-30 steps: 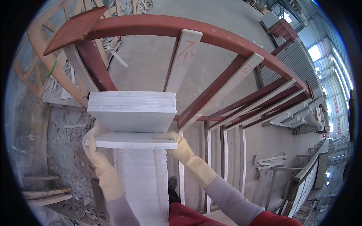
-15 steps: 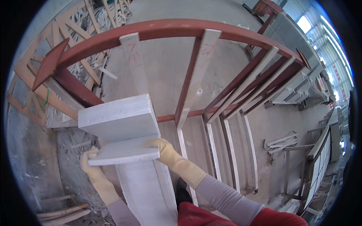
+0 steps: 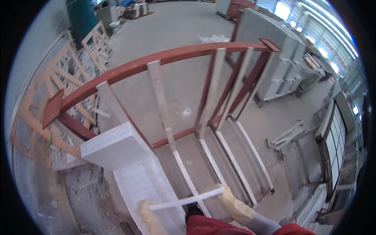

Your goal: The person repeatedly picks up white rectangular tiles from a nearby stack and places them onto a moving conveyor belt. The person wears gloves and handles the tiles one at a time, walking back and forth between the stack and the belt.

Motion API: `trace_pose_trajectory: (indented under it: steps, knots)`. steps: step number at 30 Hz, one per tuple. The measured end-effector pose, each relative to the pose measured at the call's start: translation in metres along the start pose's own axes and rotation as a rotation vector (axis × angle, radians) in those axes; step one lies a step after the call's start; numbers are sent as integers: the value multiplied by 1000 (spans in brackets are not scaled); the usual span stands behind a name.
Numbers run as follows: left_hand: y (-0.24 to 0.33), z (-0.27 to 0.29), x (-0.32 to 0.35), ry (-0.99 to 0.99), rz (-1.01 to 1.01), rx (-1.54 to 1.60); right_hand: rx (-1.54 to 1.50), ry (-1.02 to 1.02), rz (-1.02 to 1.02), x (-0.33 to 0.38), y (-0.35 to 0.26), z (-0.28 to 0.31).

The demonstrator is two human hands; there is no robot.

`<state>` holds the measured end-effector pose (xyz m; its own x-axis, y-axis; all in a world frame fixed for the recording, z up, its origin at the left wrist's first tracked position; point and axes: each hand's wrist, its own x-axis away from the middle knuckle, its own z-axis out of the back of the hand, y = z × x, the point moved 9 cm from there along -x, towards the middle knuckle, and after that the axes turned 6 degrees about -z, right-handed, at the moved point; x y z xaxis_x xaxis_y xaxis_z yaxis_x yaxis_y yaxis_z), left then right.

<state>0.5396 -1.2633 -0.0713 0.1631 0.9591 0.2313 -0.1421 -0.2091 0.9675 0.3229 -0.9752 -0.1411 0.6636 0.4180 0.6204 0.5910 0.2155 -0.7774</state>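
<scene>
Your gloved left hand [image 3: 145, 209] and right hand [image 3: 228, 196] hold a thin white slab [image 3: 187, 200] edge-on between them, low over the red rack [image 3: 164, 58]. Each hand's fingers wrap one end of the slab, the left end and the right end. A stack of white slabs [image 3: 117, 147] leans in the rack just left of it.

A thin slab [image 3: 187, 200] spans between the left grip [image 3: 145, 208] and the right grip [image 3: 227, 195]. Ahead of the left grip, a stack of slabs [image 3: 135, 172] leans in the steel rack [image 3: 164, 58]. Ahead of the right grip, upright dividers [image 3: 213, 92] stand on the rack's floor rails [image 3: 235, 168]. Right of the right grip, loose strips [image 3: 288, 135] lie on the floor [image 3: 176, 23].
</scene>
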Motion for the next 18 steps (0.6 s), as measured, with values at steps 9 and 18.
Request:
trace_pose_trajectory:
  steps: [9,18]
  knots:
    - [-27,-109,223,-543,357,199,-38,462,69,245,13,213]
    - [51,-125,448,-892,108,127,-533,639,207,446,92,327]
